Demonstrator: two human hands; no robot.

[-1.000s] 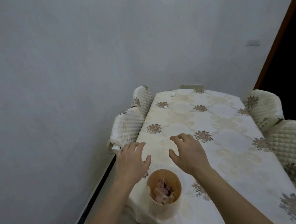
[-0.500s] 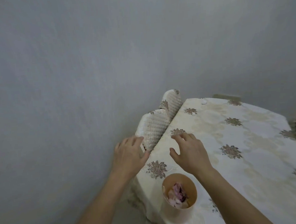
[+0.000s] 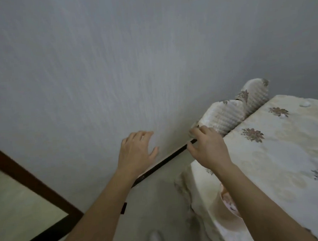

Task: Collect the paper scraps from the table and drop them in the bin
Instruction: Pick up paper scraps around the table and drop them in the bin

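Hunting scraps with both hands empty.
Left hand (image 3: 136,153), spread, hangs mid-frame before the wall; right hand (image 3: 209,151), loosely bent, hovers by the chair (image 3: 226,116). Bin (image 3: 225,199) sits lower right, half hidden. A likely scrap (image 3: 305,104) lies upper right on the table (image 3: 278,160): reach there, pinch lightly.

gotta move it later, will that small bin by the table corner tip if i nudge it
Probably light: the bin looks small and seems to hold paper scraps. It stands close to the edge, so a nudge outward might drop it. The loose tablecloth could bunch and tip it.
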